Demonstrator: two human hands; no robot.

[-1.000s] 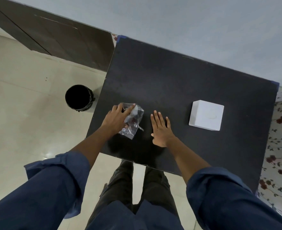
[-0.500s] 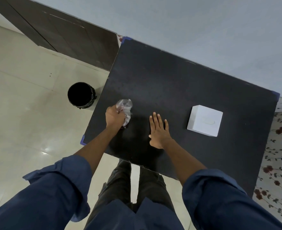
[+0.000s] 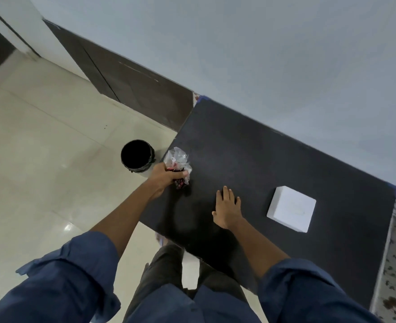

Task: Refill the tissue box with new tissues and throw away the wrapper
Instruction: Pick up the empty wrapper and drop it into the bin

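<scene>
Standing over the black tabletop point(image 3: 273, 164), the person fills the lower half of the view with two blue sleeves and dark trousers, and the tabletop runs from about 11 o'clock down toward 4 o'clock under a pale grey wall. On the cream tiled floor point(image 3: 41, 148), just off the tabletop's left edge at roughly 9 o'clock from the left hand, sits a round black bin point(image 3: 136, 157) with its mouth open upward. Over at 3 o'clock from the right hand rests the white tissue box point(image 3: 291, 208), closed and square, well apart from both hands; it looks refilled, though its inside cannot be seen. The right hand point(image 3: 227, 210) lies flat on the tabletop, fingers spread and holding nothing. The left hand point(image 3: 166, 178) is closed in a fist round the crumpled clear wrapper point(image 3: 177, 163), which pokes up past the knuckles near the tabletop's left edge. Judging by this, the throwing-away step is in hand. The next move probably calls for carrying the fist out over the bin's mouth toward 9 o'clock and letting go only once above the opening, since light film may drift.
</scene>
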